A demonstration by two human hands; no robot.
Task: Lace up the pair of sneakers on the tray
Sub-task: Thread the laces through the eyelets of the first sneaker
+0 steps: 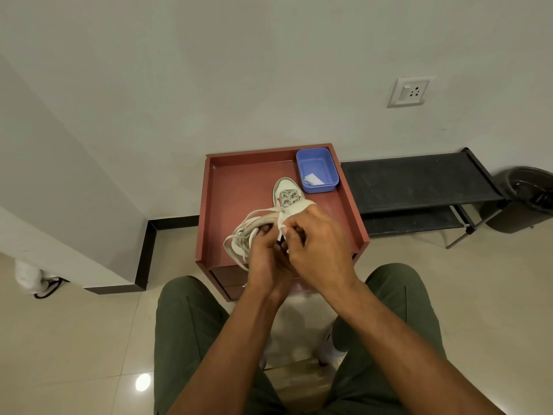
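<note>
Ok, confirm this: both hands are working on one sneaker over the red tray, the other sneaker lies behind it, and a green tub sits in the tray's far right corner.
Wrong on one point: the tub is blue, not green, as the head view shows. The rest stands: both hands, left and right, work on one sneaker over the red tray, the other sneaker behind it.

both hands (296,244) lacing sneaker (254,235), red tray (236,187)

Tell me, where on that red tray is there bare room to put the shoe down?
The tray's far-left stretch, between its left wall and the lying sneaker, is bare. The right side is crowded: blue tub, that sneaker, and both hands holding the other sneaker.
</note>
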